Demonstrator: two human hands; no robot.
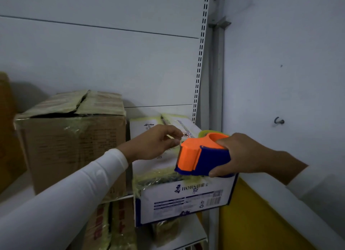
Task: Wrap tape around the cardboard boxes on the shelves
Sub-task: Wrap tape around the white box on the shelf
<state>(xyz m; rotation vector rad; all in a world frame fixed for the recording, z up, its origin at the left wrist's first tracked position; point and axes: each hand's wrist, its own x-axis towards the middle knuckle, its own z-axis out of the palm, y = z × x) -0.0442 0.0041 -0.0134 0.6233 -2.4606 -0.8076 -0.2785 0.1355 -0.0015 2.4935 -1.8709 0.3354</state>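
The white box (179,199) sits on the shelf (194,234), already banded. Just above it the right hand (242,154) grips the dispenser (201,156); the left hand (155,143) has fingers (173,137) pinched at its mouth, probably on the tape's end. A slack pull could let the tape fold onto itself. The brown box (74,147) crowds the white box's left side.

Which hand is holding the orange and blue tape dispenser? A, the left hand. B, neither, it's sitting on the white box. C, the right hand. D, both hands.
C: the right hand grips the tape dispenser above the white box, while the left hand pinches at its front edge.
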